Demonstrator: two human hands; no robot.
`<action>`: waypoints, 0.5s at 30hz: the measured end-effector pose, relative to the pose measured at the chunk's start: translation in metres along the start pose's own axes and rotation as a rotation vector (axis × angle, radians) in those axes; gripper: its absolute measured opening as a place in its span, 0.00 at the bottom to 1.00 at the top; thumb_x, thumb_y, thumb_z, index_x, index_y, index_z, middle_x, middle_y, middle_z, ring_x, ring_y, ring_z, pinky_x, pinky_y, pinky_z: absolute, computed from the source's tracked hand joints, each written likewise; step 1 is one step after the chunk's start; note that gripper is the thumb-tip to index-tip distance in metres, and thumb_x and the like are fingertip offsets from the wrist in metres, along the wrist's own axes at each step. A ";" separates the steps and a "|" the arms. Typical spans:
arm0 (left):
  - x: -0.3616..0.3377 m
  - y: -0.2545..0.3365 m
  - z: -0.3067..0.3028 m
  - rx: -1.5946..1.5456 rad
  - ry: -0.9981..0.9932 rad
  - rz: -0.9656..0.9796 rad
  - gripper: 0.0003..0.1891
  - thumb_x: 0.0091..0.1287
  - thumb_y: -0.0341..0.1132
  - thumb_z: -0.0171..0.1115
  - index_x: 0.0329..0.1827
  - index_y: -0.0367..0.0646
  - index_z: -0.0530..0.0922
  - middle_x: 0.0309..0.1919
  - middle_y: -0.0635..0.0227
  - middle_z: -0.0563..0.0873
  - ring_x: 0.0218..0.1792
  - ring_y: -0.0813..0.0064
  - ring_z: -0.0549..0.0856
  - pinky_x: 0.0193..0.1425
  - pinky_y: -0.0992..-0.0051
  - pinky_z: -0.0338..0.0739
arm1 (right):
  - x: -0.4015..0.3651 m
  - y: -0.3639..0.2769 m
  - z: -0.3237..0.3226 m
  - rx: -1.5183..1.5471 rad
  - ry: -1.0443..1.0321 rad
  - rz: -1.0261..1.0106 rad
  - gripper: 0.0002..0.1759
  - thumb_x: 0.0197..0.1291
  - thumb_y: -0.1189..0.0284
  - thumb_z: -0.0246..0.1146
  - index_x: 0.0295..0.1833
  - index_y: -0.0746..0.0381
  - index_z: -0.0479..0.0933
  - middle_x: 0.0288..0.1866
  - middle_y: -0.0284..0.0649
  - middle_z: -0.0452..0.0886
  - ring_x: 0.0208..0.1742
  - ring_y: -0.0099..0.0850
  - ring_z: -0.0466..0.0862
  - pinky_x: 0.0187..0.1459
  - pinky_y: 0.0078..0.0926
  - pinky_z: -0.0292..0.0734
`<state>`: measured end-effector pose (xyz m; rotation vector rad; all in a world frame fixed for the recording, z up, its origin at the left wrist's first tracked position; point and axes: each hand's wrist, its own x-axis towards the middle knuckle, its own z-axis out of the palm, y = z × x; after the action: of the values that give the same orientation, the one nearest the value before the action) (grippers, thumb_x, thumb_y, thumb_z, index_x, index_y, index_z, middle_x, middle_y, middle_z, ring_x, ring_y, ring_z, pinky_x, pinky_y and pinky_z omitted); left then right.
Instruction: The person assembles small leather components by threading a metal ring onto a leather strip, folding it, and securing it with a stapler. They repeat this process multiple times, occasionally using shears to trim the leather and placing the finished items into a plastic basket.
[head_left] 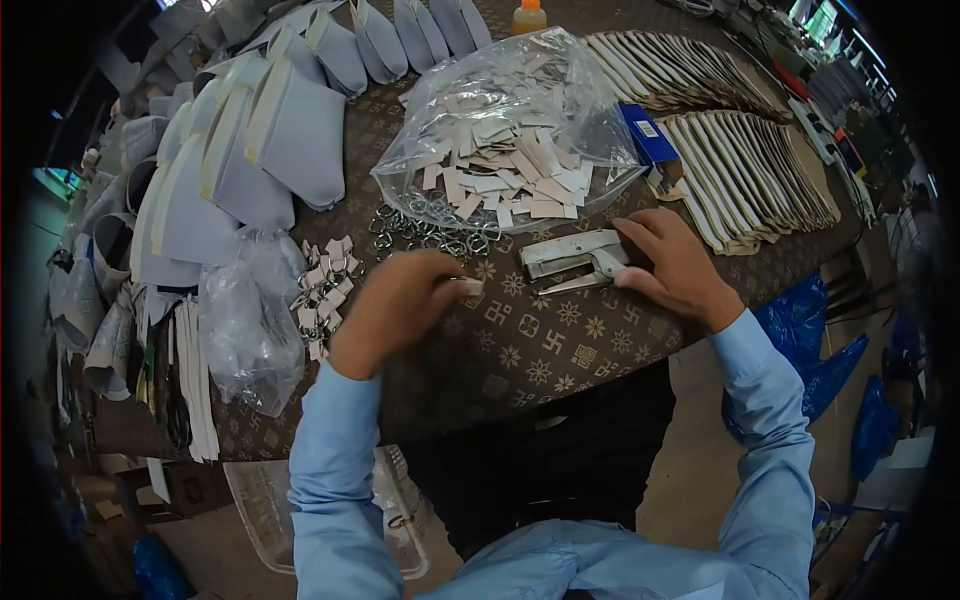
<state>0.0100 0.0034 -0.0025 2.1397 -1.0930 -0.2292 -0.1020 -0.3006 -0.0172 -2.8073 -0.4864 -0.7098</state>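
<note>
My right hand (680, 265) grips a worn metal stapler (572, 252) over the patterned tablecloth, thumb below and fingers on top. The stapler's jaw points left, toward my other hand. My left hand (400, 305) is closed, with a small pale tab (470, 286) pinched between thumb and fingertips. Just beyond it lies a heap of metal rings (430, 235). To its left is a pile of tabs fitted with rings (325, 285). A clear plastic bag (500, 100) full of loose pale strips (520, 175) lies behind the rings.
Grey padded pieces (295, 130) stand in rows at the back left, beside a crumpled plastic bag (250, 340). Stacked folded pieces (750, 180) and a blue box (648, 135) occupy the right. An orange bottle (529, 16) is at the back; a white basket (262, 520) sits below the table.
</note>
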 end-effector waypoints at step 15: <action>0.001 -0.016 -0.003 0.257 0.325 0.038 0.08 0.57 0.35 0.65 0.34 0.40 0.79 0.35 0.59 0.79 0.35 0.57 0.81 0.37 0.63 0.75 | 0.107 -0.023 0.066 0.151 -0.373 0.024 0.14 0.52 0.76 0.60 0.44 0.50 0.80 0.39 0.40 0.75 0.40 0.40 0.80 0.42 0.35 0.76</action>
<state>0.0216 0.0103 -0.0109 2.2749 -1.0114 0.2839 0.0069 -0.2333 -0.0187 -2.7981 -0.5391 -0.1320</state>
